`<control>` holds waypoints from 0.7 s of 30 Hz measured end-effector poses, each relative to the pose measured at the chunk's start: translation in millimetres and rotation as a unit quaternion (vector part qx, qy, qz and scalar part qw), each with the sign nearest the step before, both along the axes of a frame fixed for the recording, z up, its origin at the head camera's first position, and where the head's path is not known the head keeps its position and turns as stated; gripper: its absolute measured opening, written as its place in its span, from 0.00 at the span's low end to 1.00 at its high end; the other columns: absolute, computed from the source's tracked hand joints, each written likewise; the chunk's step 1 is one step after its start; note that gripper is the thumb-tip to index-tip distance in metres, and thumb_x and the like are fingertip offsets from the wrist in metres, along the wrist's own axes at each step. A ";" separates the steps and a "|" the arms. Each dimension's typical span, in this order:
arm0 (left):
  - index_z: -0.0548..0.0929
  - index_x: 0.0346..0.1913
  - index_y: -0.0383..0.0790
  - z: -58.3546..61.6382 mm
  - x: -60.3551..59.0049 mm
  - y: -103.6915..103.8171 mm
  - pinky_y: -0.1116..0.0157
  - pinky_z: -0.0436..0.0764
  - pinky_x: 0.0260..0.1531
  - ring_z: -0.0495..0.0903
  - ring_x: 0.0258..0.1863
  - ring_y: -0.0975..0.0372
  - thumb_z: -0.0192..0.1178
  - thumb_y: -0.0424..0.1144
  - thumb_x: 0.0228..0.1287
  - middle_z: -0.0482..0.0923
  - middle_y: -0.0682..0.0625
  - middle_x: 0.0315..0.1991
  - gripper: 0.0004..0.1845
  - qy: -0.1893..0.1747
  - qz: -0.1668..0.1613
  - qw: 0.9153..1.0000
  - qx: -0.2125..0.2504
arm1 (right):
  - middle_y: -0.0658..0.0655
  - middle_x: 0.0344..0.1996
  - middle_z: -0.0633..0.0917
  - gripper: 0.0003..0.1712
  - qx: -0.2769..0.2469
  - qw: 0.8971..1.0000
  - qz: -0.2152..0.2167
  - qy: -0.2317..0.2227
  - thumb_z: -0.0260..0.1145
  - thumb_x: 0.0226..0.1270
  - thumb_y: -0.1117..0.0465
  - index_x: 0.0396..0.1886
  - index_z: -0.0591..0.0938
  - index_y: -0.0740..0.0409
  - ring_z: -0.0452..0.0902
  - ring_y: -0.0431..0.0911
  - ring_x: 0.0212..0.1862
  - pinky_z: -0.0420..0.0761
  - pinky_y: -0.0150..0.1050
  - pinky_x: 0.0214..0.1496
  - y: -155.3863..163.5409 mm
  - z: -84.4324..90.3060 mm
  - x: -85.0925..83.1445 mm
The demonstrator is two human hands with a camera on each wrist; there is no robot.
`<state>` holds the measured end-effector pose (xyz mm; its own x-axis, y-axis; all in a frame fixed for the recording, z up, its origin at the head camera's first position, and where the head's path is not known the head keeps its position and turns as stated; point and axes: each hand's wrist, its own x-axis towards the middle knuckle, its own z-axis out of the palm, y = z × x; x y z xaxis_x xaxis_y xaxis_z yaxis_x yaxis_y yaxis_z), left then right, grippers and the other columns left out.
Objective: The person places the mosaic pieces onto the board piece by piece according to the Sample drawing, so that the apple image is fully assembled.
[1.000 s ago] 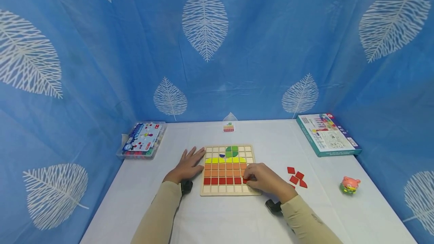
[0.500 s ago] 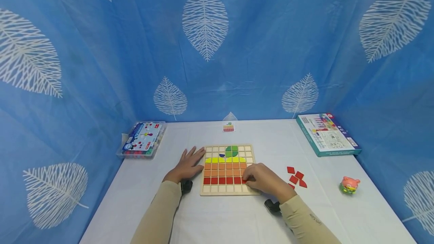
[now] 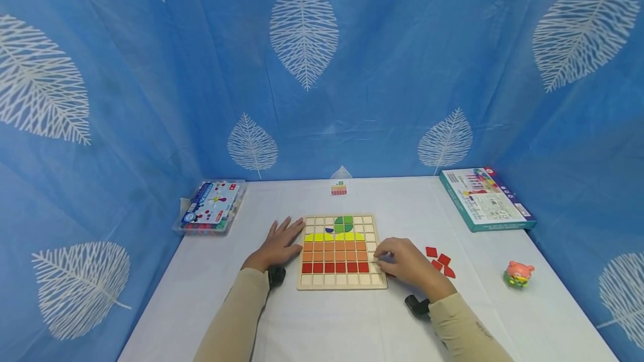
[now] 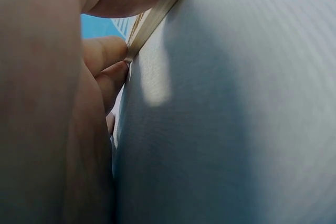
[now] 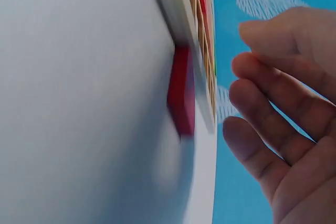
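Note:
A wooden grid board [image 3: 342, 287] lies on the white table, its cells partly filled with coloured tiles. One full row of red tiles [image 3: 329, 267] sits under two orange rows [image 3: 329, 251]; yellow and green tiles are above. My left hand [image 3: 275, 247] rests spread at the board's left edge, fingertips touching its frame in the left wrist view. Over the right edge is my right hand [image 3: 406, 262], with loosely bent fingers and nothing visible between them. In the right wrist view a red piece [image 5: 182, 93] lies on the table close against the board's side.
Several loose red tiles [image 3: 444, 260] lie right of the right hand. A pink toy figure [image 3: 519, 274] stands farther right. A flat game box [image 3: 490, 200] is at the back right, a clear plastic case [image 3: 213, 205] at the back left, and a small pattern card [image 3: 339, 187] behind the board.
My right hand has let go of a red tile at the right end of the red row and moved right, uncovering that tile. The left hand has stayed still.

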<state>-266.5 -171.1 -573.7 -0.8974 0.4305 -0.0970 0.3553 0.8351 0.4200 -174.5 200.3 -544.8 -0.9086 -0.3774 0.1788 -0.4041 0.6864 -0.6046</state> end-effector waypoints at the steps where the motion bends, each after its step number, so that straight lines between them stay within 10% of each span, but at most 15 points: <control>1: 0.61 0.84 0.50 -0.3 -0.1 -0.1 0.46 0.29 0.78 0.40 0.84 0.52 0.53 0.54 0.72 0.53 0.55 0.84 0.40 0.000 0.000 1.000 0.001 | 0.41 0.41 0.86 0.08 0.002 1.000 -0.003 0.000 0.78 0.63 0.66 0.39 0.91 0.50 0.80 0.41 0.44 0.86 0.46 0.51 3.6 -0.5 0.8; 21: 0.61 0.84 0.49 0.7 1.7 0.8 0.45 0.30 0.78 0.41 0.84 0.52 0.53 0.54 0.72 0.54 0.55 0.84 0.40 0.004 0.005 1.000 -0.005 | 0.39 0.40 0.81 0.14 0.047 0.998 0.014 -0.036 0.82 0.58 0.65 0.41 0.88 0.47 0.77 0.38 0.43 0.85 0.42 0.51 26.1 -8.8 18.7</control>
